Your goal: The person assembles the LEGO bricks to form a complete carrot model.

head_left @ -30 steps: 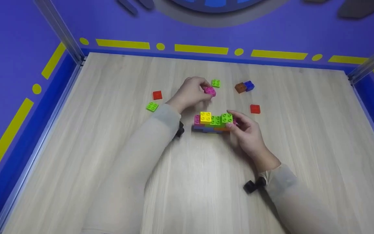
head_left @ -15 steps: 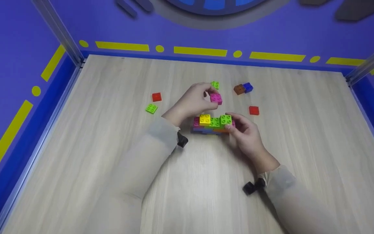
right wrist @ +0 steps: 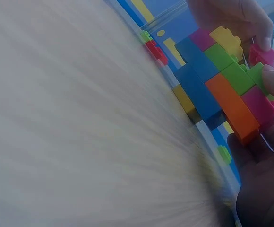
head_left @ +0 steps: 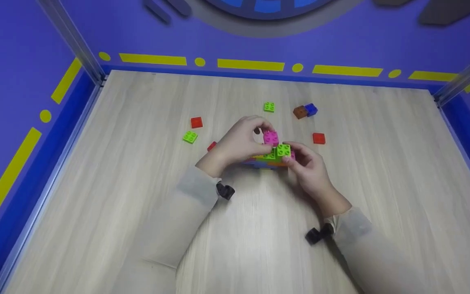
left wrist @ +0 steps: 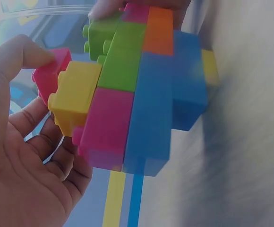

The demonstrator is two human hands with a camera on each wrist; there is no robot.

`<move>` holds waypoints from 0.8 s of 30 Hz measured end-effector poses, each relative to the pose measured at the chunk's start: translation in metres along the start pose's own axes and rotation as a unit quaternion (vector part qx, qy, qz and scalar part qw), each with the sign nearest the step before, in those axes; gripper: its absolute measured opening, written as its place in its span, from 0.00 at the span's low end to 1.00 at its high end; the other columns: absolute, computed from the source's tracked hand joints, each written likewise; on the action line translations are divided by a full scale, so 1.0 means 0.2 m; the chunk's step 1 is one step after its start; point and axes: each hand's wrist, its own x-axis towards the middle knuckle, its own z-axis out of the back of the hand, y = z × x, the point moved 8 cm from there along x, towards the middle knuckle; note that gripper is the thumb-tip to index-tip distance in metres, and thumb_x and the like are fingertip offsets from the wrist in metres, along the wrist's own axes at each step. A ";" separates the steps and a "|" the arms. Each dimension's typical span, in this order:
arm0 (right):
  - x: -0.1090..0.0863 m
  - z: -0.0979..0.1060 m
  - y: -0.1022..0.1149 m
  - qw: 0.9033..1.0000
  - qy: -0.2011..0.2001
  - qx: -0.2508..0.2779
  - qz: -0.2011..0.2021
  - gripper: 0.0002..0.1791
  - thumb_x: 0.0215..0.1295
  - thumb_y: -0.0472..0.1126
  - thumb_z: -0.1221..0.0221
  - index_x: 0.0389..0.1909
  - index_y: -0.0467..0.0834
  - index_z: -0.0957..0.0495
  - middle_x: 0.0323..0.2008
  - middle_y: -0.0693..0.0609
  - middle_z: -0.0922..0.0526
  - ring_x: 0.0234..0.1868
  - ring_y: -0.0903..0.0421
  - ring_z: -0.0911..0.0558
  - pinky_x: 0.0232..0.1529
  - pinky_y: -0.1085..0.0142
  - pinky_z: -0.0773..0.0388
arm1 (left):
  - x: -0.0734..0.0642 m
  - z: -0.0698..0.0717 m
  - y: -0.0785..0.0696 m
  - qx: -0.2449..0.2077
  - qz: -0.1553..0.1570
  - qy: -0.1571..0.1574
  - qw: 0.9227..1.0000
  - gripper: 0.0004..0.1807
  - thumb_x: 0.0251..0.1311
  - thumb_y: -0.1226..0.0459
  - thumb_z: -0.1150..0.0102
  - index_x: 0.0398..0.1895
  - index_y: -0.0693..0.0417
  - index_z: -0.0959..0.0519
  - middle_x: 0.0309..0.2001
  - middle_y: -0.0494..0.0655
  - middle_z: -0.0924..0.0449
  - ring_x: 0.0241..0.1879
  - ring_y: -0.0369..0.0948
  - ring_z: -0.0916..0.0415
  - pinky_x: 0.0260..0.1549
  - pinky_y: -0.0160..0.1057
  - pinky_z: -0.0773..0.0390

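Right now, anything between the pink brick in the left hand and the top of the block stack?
Nothing visible. The left hand pinches the pink brick just behind the stack. The yellow brick and the green bricks show bare studs. The right hand grips the stack's right end, off to the side.

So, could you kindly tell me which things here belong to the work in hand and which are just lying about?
In hand: pink brick, held by left hand; brick stack, steadied by right hand.

Lying about: green bricks, red bricks, brown-and-blue pair.
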 end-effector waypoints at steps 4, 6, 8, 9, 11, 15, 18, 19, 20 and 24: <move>0.00 0.00 0.01 1.000 0.000 -0.002 0.001 0.21 0.79 0.32 0.32 0.70 0.36 0.17 0.59 0.55 0.11 0.61 0.58 0.15 0.64 0.72 0.18 | -0.03 -0.02 0.01 0.000 -0.005 0.008 1.000 0.18 0.66 0.60 0.24 0.58 0.48 0.13 0.57 0.44 0.16 0.66 0.52 0.25 0.63 0.47 0.23; 0.00 0.00 0.01 1.000 -0.001 -0.003 0.002 0.21 0.79 0.32 0.32 0.70 0.36 0.17 0.60 0.54 0.11 0.61 0.58 0.15 0.64 0.72 0.18 | -0.04 -0.03 0.02 0.000 -0.005 0.010 1.000 0.19 0.66 0.60 0.24 0.59 0.47 0.13 0.58 0.44 0.16 0.66 0.50 0.25 0.64 0.47 0.23; 0.00 0.00 0.00 1.000 0.000 -0.003 0.001 0.22 0.79 0.32 0.32 0.70 0.36 0.17 0.61 0.52 0.11 0.62 0.59 0.15 0.65 0.72 0.19 | -0.05 -0.04 0.03 0.001 -0.004 0.012 1.000 0.19 0.66 0.60 0.24 0.60 0.46 0.13 0.58 0.44 0.16 0.66 0.50 0.25 0.66 0.48 0.22; 0.00 0.00 0.00 1.000 -0.001 -0.004 0.000 0.22 0.79 0.31 0.32 0.70 0.36 0.17 0.62 0.52 0.11 0.62 0.59 0.16 0.65 0.72 0.19 | -0.05 -0.04 0.03 0.000 -0.004 0.012 1.000 0.20 0.66 0.60 0.24 0.60 0.46 0.13 0.59 0.43 0.17 0.66 0.49 0.25 0.67 0.47 0.21; -0.01 0.00 0.00 1.000 0.001 -0.004 0.000 0.22 0.79 0.31 0.33 0.71 0.36 0.17 0.63 0.51 0.12 0.62 0.59 0.16 0.65 0.72 0.19 | -0.06 -0.05 0.04 0.000 -0.002 0.012 1.000 0.20 0.66 0.61 0.23 0.60 0.46 0.14 0.59 0.43 0.17 0.66 0.48 0.25 0.68 0.48 0.21; -0.01 -0.01 -0.01 1.000 0.005 -0.002 -0.002 0.22 0.79 0.31 0.33 0.71 0.36 0.18 0.63 0.50 0.12 0.62 0.59 0.16 0.65 0.72 0.19 | -0.07 -0.06 0.06 0.001 0.001 0.014 1.000 0.20 0.66 0.61 0.23 0.61 0.46 0.13 0.60 0.43 0.16 0.66 0.48 0.25 0.69 0.48 0.21; -0.01 -0.01 -0.01 1.000 0.005 -0.004 0.001 0.22 0.79 0.31 0.33 0.71 0.35 0.18 0.61 0.51 0.12 0.60 0.58 0.16 0.63 0.72 0.18 | -0.08 -0.07 0.06 0.003 0.001 0.018 1.000 0.21 0.65 0.62 0.23 0.61 0.46 0.13 0.59 0.43 0.15 0.65 0.46 0.25 0.68 0.48 0.21; -0.01 -0.01 -0.01 1.000 0.004 -0.005 0.003 0.22 0.79 0.31 0.33 0.70 0.35 0.18 0.60 0.51 0.12 0.59 0.58 0.16 0.62 0.72 0.18 | -0.08 -0.08 0.06 0.005 0.001 0.019 1.000 0.21 0.65 0.62 0.23 0.61 0.47 0.13 0.59 0.43 0.15 0.65 0.46 0.25 0.68 0.48 0.21; -0.01 -0.01 0.00 1.000 0.004 -0.005 0.006 0.22 0.79 0.31 0.33 0.70 0.35 0.18 0.60 0.51 0.12 0.58 0.57 0.16 0.62 0.72 0.18 | -0.07 -0.08 0.07 0.007 -0.001 0.020 1.000 0.21 0.64 0.62 0.23 0.60 0.47 0.13 0.59 0.43 0.15 0.64 0.45 0.26 0.68 0.47 0.22; -0.01 -0.01 0.01 1.000 0.006 -0.008 0.010 0.22 0.80 0.32 0.33 0.71 0.35 0.18 0.61 0.49 0.12 0.58 0.57 0.16 0.62 0.72 0.18 | -0.07 -0.08 0.08 0.007 -0.004 0.020 1.000 0.21 0.63 0.63 0.23 0.60 0.48 0.12 0.59 0.43 0.14 0.64 0.43 0.25 0.69 0.47 0.22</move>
